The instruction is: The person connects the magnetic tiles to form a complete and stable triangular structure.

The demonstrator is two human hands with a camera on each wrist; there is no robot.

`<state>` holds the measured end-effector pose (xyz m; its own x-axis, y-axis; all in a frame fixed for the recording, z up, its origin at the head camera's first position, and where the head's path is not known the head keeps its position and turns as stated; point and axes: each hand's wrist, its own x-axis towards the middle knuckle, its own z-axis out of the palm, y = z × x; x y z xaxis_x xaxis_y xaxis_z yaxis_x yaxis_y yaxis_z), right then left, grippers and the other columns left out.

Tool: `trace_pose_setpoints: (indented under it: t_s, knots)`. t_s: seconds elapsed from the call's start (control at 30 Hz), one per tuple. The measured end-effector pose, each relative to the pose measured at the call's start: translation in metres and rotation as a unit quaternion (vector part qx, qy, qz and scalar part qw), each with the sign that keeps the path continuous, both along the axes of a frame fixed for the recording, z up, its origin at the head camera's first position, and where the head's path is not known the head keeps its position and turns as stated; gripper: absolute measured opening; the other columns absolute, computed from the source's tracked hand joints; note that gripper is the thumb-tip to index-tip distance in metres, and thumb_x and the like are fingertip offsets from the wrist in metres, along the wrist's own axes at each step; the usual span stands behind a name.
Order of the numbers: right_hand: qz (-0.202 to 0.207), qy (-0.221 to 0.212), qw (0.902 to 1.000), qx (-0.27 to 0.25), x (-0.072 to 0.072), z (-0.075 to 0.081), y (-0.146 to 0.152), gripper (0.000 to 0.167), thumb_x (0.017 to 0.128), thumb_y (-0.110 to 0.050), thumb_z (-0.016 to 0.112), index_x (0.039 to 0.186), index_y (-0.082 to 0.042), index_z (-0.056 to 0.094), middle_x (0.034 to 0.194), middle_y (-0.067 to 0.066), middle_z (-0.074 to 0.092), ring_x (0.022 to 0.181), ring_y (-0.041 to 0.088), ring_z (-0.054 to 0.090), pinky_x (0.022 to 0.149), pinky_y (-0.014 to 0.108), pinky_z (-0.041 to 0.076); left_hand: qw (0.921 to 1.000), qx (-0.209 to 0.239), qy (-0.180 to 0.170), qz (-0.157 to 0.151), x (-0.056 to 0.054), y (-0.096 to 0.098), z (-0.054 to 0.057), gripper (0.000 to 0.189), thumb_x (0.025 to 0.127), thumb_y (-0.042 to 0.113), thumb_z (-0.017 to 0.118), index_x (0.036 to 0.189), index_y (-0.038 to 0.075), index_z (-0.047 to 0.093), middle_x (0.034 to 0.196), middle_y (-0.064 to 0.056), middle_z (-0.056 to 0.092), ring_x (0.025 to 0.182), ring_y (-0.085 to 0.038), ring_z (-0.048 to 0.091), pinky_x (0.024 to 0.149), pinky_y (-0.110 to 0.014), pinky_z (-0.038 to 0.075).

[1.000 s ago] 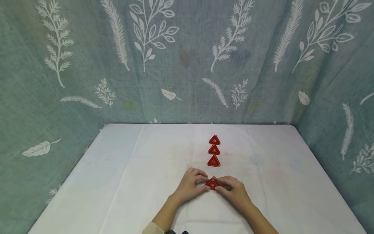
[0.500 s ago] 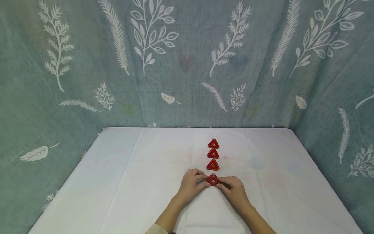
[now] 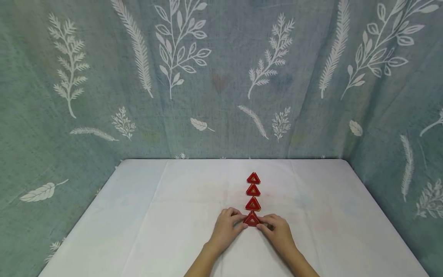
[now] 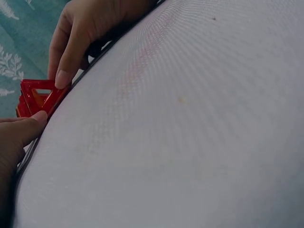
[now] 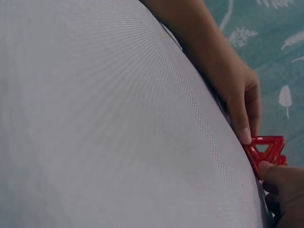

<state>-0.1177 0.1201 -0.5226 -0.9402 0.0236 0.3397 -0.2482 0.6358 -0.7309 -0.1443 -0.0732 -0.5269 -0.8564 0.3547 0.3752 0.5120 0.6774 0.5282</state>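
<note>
Four-sided talk aside, a red triangular piece (image 3: 252,219) with a small triangular opening lies nearest the person in the head view, its far tip meeting the base of another red triangle (image 3: 253,204). My left hand (image 3: 227,227) pinches its left side between thumb and fingers. On the opposite side, my right hand (image 3: 277,231) holds it the same way. Both wrist views show the held red triangle (image 4: 43,97) (image 5: 266,148) with a thumb at each of two corners. The fingers behind it are partly hidden.
Two more red triangles, a middle one (image 3: 253,189) and the farthest one (image 3: 253,178), continue the line away from me. All lie on a white-covered table (image 3: 166,231). A green-grey curtain (image 3: 221,84) with white leaf prints surrounds the back and sides.
Both hands have pushed the held triangle away from me, closing the gap to the row. The head view has tilted, so the whole scene sits lower.
</note>
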Motion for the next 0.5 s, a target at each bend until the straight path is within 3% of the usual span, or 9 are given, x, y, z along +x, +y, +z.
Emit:
trace_pose_setpoints:
  t_s: [0.33, 0.5]
  knots:
    - [-0.002, 0.008, 0.9999, -0.009, 0.009, -0.001, 0.000, 0.021, 0.072, -0.019, 0.081, 0.092, -0.013, 0.076, 0.081, -0.008, 0.066, 0.065, -0.002, 0.050, 0.059, 0.020, 0.046, 0.9997, -0.007, 0.023, -0.003, 0.011, -0.003, 0.001, 0.036, 0.078, 0.038, 0.074, 0.106, 0.015, 0.072, 0.100, 0.007, 0.058, 0.090, -0.010, 0.049, 0.077, -0.028, 0.041]
    - [0.001, 0.011, 0.9998, -0.017, 0.018, 0.002, 0.004, 0.027, 0.072, -0.016, 0.081, 0.097, -0.009, 0.074, 0.087, -0.005, 0.067, 0.073, 0.004, 0.058, 0.065, 0.021, 0.051, 0.9994, -0.027, 0.020, 0.009, 0.018, -0.019, -0.002, 0.043, 0.076, 0.044, 0.074, 0.110, 0.018, 0.070, 0.101, 0.009, 0.059, 0.093, -0.010, 0.052, 0.081, -0.032, 0.041]
